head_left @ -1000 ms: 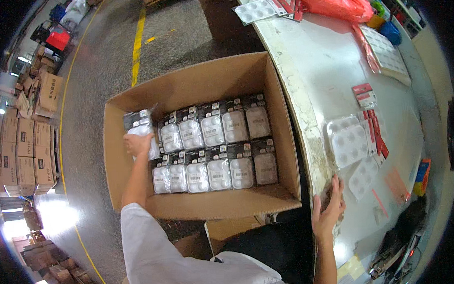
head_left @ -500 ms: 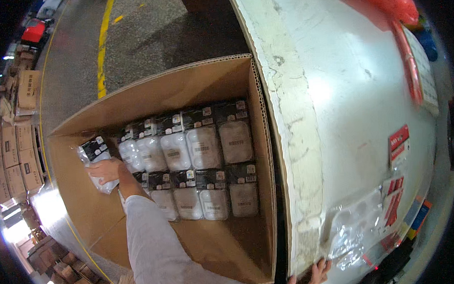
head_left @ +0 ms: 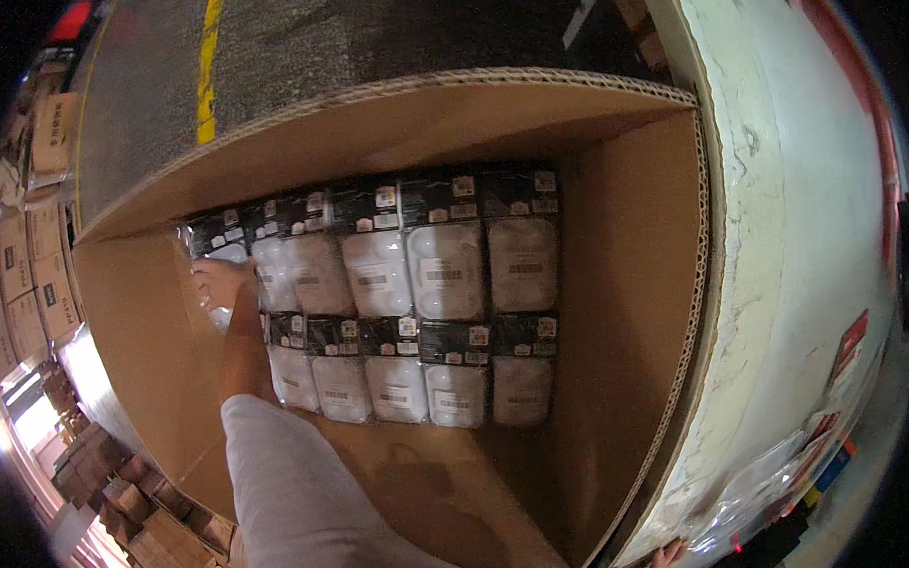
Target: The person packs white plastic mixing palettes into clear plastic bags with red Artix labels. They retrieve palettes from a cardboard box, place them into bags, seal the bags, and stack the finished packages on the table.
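Observation:
Inside a deep cardboard carton (head_left: 623,228), my left hand (head_left: 224,282) is closed on a clear plastic pack (head_left: 225,252) with a black header card. This pack stands at the left end of the far row. Beside it are several similar packs (head_left: 376,272) with pale contents and barcode labels, set upright in two rows. A nearer row of packs (head_left: 395,386) lies in front, partly behind my forearm. At the bottom right, my right hand (head_left: 666,557) shows only its fingers, apart and resting near the table edge with nothing visible in them.
A worn white table (head_left: 803,222) adjoins the carton's right side. Clear plastic packs (head_left: 747,484) and a red-carded pack (head_left: 849,345) lie on it. Stacked cartons (head_left: 19,279) stand at far left. A yellow line (head_left: 207,67) crosses the dark floor.
The view has shifted closer over the carton. My left hand has brought the tilted pack against the far row's left end, where it stands straighter. My right hand stays near the table edge.

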`<state>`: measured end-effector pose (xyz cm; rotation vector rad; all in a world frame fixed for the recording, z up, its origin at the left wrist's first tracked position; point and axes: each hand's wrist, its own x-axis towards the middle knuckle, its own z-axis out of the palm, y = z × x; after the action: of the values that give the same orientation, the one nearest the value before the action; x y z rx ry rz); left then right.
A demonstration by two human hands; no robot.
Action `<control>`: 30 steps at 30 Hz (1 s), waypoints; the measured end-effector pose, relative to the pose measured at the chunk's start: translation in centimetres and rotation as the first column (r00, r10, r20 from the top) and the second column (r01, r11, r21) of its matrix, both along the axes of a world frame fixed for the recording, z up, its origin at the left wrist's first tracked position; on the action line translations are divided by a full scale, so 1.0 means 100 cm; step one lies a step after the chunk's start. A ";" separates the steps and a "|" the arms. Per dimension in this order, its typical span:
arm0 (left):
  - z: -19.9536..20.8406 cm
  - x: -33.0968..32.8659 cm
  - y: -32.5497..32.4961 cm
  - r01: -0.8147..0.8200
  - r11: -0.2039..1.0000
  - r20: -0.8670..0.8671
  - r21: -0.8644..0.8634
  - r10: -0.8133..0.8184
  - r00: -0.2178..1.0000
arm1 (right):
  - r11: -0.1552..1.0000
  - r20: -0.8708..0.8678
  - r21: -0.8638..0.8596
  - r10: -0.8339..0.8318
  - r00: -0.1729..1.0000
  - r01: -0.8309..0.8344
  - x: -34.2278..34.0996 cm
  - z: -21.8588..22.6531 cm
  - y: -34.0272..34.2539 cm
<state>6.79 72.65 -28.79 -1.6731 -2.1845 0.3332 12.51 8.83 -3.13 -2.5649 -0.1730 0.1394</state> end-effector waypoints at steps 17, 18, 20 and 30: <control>-0.036 -0.079 0.071 0.567 0.689 0.285 -0.453 -0.490 0.824 | 0.983 0.109 -0.151 0.121 0.987 -0.104 0.019 0.010 0.038; -0.034 -0.072 0.062 0.614 0.670 0.205 -0.418 -0.588 0.782 | 0.984 0.102 -0.171 0.074 0.992 -0.056 0.017 0.009 0.032; -0.020 -0.052 0.034 0.715 0.642 0.065 -0.276 -0.730 0.681 | 0.997 0.185 -0.016 0.081 0.979 -0.079 0.014 0.004 0.026; 0.223 0.147 -0.239 0.750 -0.080 0.614 0.657 -0.521 -0.593 | 0.851 0.423 0.347 0.234 0.875 -0.395 0.019 0.184 0.041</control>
<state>21.53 48.74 -6.52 -3.5565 0.0388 -1.1975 14.40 12.89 15.24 -2.0790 -0.7008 -0.2372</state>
